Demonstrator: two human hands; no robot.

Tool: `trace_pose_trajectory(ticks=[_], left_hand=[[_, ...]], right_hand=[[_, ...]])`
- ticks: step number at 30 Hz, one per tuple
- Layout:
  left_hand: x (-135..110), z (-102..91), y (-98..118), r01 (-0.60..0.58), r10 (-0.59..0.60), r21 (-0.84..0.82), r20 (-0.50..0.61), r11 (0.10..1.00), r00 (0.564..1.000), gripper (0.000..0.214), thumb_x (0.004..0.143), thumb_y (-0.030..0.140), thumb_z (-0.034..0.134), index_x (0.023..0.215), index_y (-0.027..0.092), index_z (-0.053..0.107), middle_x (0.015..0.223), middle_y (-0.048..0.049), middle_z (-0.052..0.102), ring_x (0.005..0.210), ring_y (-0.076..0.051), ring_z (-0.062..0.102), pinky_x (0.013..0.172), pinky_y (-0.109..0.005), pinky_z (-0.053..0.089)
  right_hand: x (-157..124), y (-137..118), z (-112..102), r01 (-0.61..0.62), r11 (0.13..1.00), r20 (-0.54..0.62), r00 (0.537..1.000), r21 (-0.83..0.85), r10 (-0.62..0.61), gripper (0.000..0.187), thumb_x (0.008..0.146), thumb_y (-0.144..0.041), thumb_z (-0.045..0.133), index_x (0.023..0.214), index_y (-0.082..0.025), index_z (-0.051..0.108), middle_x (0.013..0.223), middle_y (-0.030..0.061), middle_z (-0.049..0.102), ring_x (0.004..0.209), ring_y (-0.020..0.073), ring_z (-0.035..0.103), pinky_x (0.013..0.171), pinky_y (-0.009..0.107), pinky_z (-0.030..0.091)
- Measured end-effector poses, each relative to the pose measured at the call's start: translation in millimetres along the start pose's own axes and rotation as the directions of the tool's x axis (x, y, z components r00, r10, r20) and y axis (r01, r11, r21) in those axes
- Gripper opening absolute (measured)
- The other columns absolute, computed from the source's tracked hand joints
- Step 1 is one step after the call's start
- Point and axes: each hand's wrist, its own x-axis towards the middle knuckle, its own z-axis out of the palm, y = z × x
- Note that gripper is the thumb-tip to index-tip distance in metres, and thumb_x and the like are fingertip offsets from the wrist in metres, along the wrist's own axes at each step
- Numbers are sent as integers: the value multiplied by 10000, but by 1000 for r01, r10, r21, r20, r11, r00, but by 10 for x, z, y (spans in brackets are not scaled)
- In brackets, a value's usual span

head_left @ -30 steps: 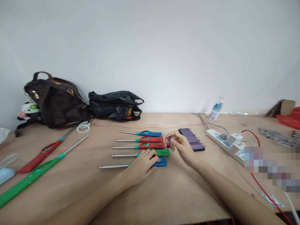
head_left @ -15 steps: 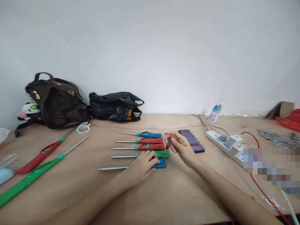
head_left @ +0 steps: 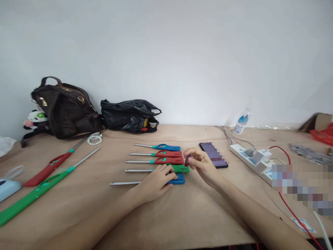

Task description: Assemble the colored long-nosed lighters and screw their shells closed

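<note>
Several long-nosed gas lighters lie in a row on the wooden table (head_left: 182, 215). My left hand (head_left: 156, 182) presses down on the nearest one, a blue lighter (head_left: 177, 179), fingers curled over its handle. My right hand (head_left: 201, 164) pinches a small red-handled screwdriver (head_left: 186, 161), its thin shaft pointing down at the blue lighter's right end. Behind it lie a green lighter (head_left: 182, 169), two red lighters (head_left: 169, 160) and another blue lighter (head_left: 166, 147).
A dark phone (head_left: 212, 152) lies just right of my right hand. A white power strip (head_left: 253, 158) with plugs and a red wire (head_left: 291, 208) sit further right. Two large lighters, red (head_left: 49, 168) and green (head_left: 33, 196), lie left. A brown handbag (head_left: 65, 111) and black plastic bag (head_left: 130, 116) stand by the wall.
My right hand has dropped slightly with the screwdriver, bringing its handle closer to the lighters. My left hand stays on the blue lighter. The view shifted a little.
</note>
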Motion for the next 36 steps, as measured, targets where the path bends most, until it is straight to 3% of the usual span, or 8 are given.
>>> trace_pose_trajectory(ticks=[5,9,12,18,22,25,31,36], left_hand=[[-1,7,-14,-10,10,-9,-3,1000,1000,152,926,196,513,1069,203,565,1069,-70,537,968,-230,499,838,-335,422],[-7,11,-22,-19,19,-11,-12,1000,1000,143,933,205,508,1062,203,570,1066,-72,538,959,-231,501,826,-332,424],[-8,15,-25,-22,22,-15,-20,1000,1000,145,932,205,510,1064,204,571,1062,-72,540,957,-232,503,822,-331,423],[-2,21,-25,-17,16,-17,-10,1000,1000,154,927,199,520,1071,192,572,1067,-74,541,964,-231,501,833,-336,420],[-3,18,-30,-16,16,-12,0,1000,1000,147,933,206,515,1068,191,570,1073,-75,539,962,-230,501,835,-337,421],[-4,18,-35,-22,22,-14,-6,1000,1000,147,935,213,508,1068,199,569,1066,-72,540,960,-229,499,836,-335,420],[-2,21,-34,-16,16,-9,-4,1000,1000,150,926,199,510,1063,200,571,1068,-69,543,959,-229,502,830,-335,421],[-2,23,-34,-10,10,0,12,1000,1000,159,922,196,522,1074,196,570,1078,-75,541,967,-235,506,842,-349,420]], right_hand=[[-20,-44,67,-67,992,109,993,107,55,309,831,-464,661,1018,-229,585,773,-8,581,521,88,364,503,248,306],[-33,-40,74,-62,979,135,990,194,36,305,826,-437,692,971,-243,506,708,-35,544,546,93,366,487,226,262],[-34,-33,64,-50,981,131,991,188,25,283,811,-391,724,884,-232,501,708,-33,567,527,83,354,479,224,240],[-31,-20,54,-74,981,101,993,177,57,286,859,-478,642,890,-198,594,751,-2,575,518,79,318,499,239,267],[-35,-20,54,-37,977,96,995,208,17,314,846,-507,649,882,-214,544,632,-34,506,528,98,320,483,237,211],[-33,-20,39,-26,986,84,996,165,12,301,824,-475,686,847,-217,533,666,-17,560,532,102,351,482,245,205],[-28,-16,4,-45,989,109,994,143,30,312,902,-485,576,815,-186,594,674,-7,537,519,94,309,489,254,219],[-33,-33,31,-39,983,137,990,178,15,339,773,-428,755,881,-228,504,653,-26,592,536,104,380,491,239,206]])
